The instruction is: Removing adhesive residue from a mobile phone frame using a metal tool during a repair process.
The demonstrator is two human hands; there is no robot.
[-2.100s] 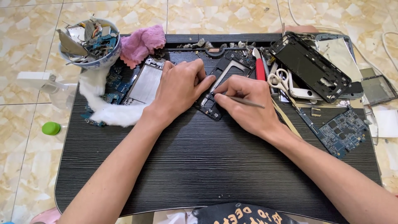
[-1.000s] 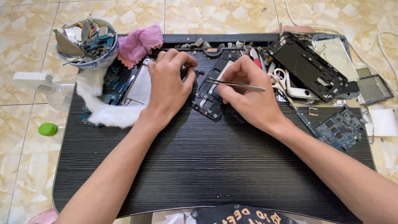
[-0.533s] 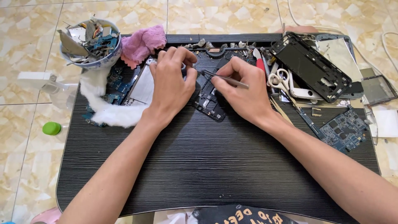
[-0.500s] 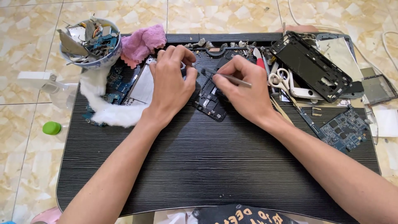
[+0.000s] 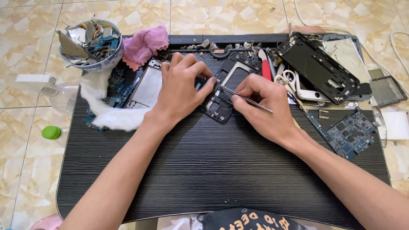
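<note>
Marble-patterned floor tiles surround the low black wood-grain lap table [image 5: 221, 170] on which I work. My left hand [image 5: 183, 87] lies flat with curled fingers, pressing down the black plastic phone mid-frame with its rectangular cut-out [image 5: 226, 91]; it pins the frame rather than enclosing it. My right hand [image 5: 264, 104] is closed in a pen grip on the thin silver metal tweezers [image 5: 245, 97], whose tips reach the frame's inner edge just ahead of the right thumb and just beside the left fingertips.

Judgement: the step in hand is picking at a small part or fastener inside the frame. The next move calls for a steady left-hand hold and a fine, shallow lift at the tweezer tips; I cannot tell whether anything is caught between them.

Beyond the right knuckles lie a red-handled tool [image 5: 265, 70], a pair of scissors [image 5: 286, 79] and a larger black phone chassis [image 5: 317, 68]. Behind the left wrist sits white cotton wadding [image 5: 106, 115].

Against the picture of two seconds ago, the tweezers have swung from lying nearly level across the right hand to pointing at the frame, and the left hand has shifted slightly up the frame.
</note>
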